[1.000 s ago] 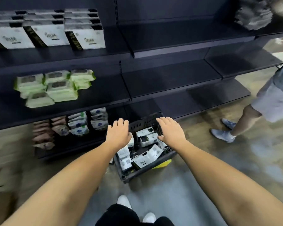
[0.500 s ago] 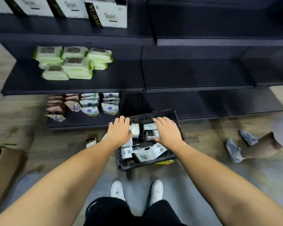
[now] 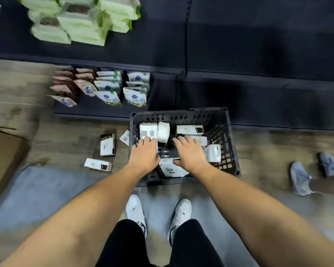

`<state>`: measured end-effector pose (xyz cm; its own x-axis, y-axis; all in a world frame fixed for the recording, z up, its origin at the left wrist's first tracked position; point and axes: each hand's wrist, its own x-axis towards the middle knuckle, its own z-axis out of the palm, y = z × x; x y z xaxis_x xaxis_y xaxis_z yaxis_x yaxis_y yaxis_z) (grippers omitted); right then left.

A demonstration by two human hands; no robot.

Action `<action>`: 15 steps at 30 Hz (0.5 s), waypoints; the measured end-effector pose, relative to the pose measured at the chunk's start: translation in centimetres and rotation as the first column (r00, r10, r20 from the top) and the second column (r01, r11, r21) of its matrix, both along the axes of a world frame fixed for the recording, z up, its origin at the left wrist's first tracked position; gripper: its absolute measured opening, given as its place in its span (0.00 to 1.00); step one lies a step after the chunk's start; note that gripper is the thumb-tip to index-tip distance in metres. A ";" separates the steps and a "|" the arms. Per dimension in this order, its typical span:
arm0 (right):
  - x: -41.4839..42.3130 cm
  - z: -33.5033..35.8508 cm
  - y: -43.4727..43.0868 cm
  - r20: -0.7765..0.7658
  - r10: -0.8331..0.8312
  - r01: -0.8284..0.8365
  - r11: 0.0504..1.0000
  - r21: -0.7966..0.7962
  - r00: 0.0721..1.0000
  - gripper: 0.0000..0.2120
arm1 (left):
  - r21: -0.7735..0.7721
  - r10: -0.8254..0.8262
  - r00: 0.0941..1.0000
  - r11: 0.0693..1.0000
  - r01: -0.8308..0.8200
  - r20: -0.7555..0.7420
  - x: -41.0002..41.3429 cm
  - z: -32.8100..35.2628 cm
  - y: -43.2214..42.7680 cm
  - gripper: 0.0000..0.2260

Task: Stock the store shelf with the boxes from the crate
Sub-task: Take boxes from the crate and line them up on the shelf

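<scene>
Left hand [image 3: 144, 156], right hand [image 3: 190, 153] rest on boxes [image 3: 189, 129] inside crate [image 3: 181, 115].

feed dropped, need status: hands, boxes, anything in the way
Left hand and right hand both open, down in the crate, fingers on white boxes. None lifted yet. Two loose boxes on floor left of crate.
</scene>
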<state>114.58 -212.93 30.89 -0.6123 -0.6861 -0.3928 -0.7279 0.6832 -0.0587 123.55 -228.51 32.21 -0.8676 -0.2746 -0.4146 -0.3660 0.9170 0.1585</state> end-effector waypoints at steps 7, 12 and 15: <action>-0.1 -12.2 -1.5 0.079 -0.025 0.020 0.998 0.065 0.997 0.43 | 0.047 -0.029 0.997 0.999 0.026 0.068 -0.9 -11.3 -0.5 0.22; 0.2 -18.8 -3.2 0.124 -0.050 0.032 0.989 0.142 0.991 0.43 | 0.082 -0.042 0.995 0.996 0.034 0.086 -1.1 -16.8 -0.7 0.22; 0.5 -21.2 -3.9 0.153 -0.058 0.018 0.968 0.251 0.987 0.44 | 0.098 -0.050 0.995 0.994 0.042 0.085 -1.2 -18.5 -0.9 0.21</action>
<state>115.08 -216.81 9.70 -0.5524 -0.5325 -0.6413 -0.6964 0.7176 0.0041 122.39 -229.38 13.73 -0.8375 -0.1908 -0.5120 -0.3403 0.9153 0.2156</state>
